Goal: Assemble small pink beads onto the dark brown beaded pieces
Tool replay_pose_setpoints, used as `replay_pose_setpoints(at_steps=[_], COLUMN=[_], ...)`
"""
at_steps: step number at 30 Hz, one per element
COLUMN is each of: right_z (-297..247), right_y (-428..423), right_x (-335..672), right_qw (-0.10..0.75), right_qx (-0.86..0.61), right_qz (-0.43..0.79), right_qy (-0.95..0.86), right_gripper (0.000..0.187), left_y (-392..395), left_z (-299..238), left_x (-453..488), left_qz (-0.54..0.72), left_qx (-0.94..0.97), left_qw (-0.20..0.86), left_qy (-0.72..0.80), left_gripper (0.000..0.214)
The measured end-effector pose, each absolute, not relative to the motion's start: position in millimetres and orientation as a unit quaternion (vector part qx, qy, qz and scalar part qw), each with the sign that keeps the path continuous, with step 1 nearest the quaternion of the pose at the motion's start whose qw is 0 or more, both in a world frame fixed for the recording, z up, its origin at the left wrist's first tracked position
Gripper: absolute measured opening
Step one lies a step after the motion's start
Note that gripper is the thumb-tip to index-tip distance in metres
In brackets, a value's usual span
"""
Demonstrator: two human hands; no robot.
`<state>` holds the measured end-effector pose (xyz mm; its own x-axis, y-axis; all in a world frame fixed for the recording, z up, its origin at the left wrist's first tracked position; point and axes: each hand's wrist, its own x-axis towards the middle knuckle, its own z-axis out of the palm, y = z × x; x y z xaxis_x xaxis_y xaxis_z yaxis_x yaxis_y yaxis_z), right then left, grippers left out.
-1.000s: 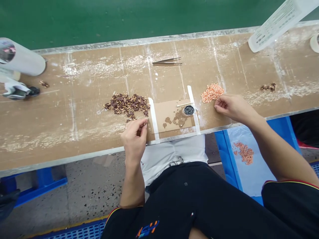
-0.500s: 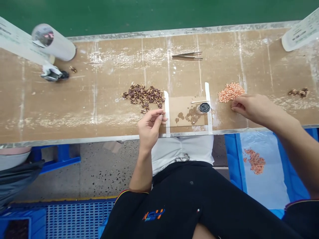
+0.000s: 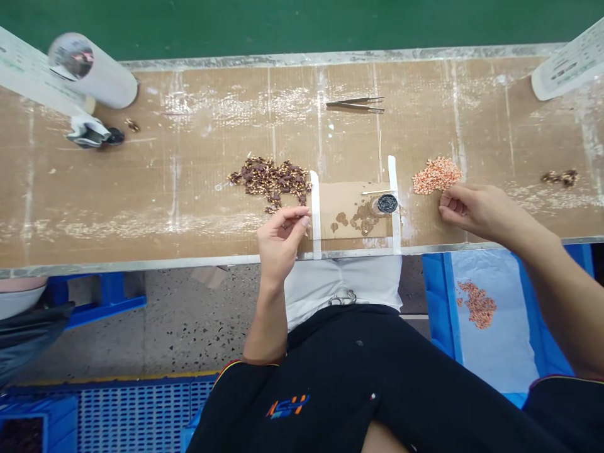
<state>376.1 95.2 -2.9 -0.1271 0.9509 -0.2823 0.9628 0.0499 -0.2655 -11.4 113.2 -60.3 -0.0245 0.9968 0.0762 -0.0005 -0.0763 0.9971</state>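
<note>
My left hand (image 3: pixel 282 244) is closed in a pinch at the left strip of white tape (image 3: pixel 316 211). Whatever sits between its fingertips is too small to make out. Just beyond it lies a pile of small dark brown pieces with yellowish tips (image 3: pixel 271 179). My right hand (image 3: pixel 465 206) rests on the table with its fingers curled together, at the near edge of a heap of small orange-and-white pieces (image 3: pixel 436 175). Its fingertips are partly hidden. Between the hands, a small round pot with black contents (image 3: pixel 387 203) stands by a stained cardboard patch (image 3: pixel 337 195).
Tweezers (image 3: pixel 355 104) and a thin stick (image 3: pixel 376 192) lie on the brown table (image 3: pixel 226 126). White cylinders (image 3: pixel 94 69) stand at the far left. Below the right edge is a blue crate (image 3: pixel 443 302) with a white liner and more orange pieces. Someone's leg (image 3: pixel 28 333) shows at left.
My right fingers have curled in more at the orange heap. The left hand stays in its pinch, shifted slightly left. The view has moved a little.
</note>
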Motion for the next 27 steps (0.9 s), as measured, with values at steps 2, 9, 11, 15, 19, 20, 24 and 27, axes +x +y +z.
replay_pose_setpoints(at_steps=[2,9,11,15,19,20,24,27], right_z=[-9.5,-28.7,-30.2,-30.7,-30.2,-29.9,-28.0,-25.2], right_y=[83.8,55.3,54.9,57.9,60.3,60.8,63.5,65.7], right_x=[378.9,378.2,379.7,383.4,384.0,383.6,381.3,380.2], right_qw=[-0.044,-0.116,-0.108,-0.090,-0.067,-0.063,-0.051,-0.050], right_qx=[0.673,0.714,0.716,0.708,0.708,0.708,0.707,0.709], right_qz=[-0.175,-0.101,-0.108,-0.105,-0.092,-0.090,-0.089,-0.089], right_qy=[0.717,0.683,0.681,0.692,0.697,0.698,0.699,0.698], right_gripper=[0.013,0.017,0.018,0.019,0.019,0.019,0.018,0.019], left_y=[112.2,113.4,115.5,119.1,119.0,118.6,118.5,120.5], left_z=[-58.8,-58.6,-61.2,-65.9,-66.9,-67.1,-70.4,-74.1], left_x=[-8.6,-2.6,-2.4,-2.9,-3.0,-3.2,-4.8,-5.6], left_qz=[0.519,0.505,0.506,0.512,0.520,0.519,0.515,0.522], left_qx=[0.510,0.500,0.479,0.449,0.441,0.444,0.452,0.445], left_qw=[0.481,0.525,0.545,0.572,0.569,0.568,0.570,0.584], left_qy=[0.489,0.467,0.466,0.458,0.459,0.460,0.453,0.434], left_gripper=[0.020,0.025,0.025,0.028,0.032,0.032,0.032,0.031])
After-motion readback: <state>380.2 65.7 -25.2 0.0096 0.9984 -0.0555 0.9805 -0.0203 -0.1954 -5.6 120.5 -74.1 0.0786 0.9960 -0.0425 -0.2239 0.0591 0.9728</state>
